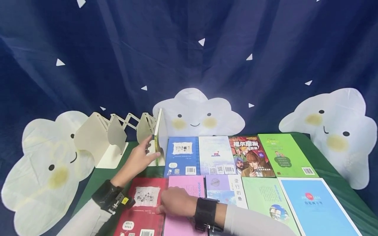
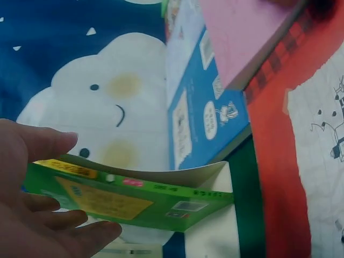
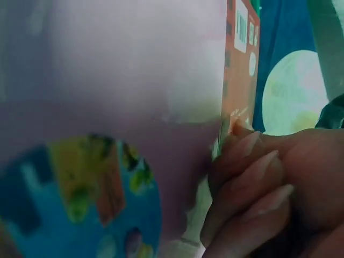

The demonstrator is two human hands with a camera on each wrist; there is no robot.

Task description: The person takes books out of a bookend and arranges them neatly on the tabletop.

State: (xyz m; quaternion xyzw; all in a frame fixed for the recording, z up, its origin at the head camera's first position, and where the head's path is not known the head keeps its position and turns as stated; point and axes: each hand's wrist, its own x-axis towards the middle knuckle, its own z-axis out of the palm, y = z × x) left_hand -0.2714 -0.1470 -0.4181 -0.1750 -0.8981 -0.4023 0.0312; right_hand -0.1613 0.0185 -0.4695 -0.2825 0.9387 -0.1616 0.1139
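Note:
A thin green book (image 2: 123, 196) stands upright against the end plate of a cream folding bookend rack (image 1: 141, 129). My left hand (image 1: 143, 155) is at its spine, with the thumb on one side and loosely spread fingers on the other; firm contact is not plain. Over the border of the red book (image 1: 141, 213) and the pink book (image 1: 184, 183) is my right hand (image 1: 178, 201). Its fingers (image 3: 250, 204) are curled toward the palm, and its thumb lies by the red book's edge. Nothing shows clearly held in it.
Behind lie a blue book (image 1: 181, 155), a white book (image 1: 215, 154), a detective book (image 1: 251, 157) and a bright green book (image 1: 286, 155). In front are a purple book (image 1: 218, 185), a pale green book (image 1: 262, 190) and a light blue book (image 1: 319, 206). Cloud cushions (image 1: 198, 111) border the green cloth.

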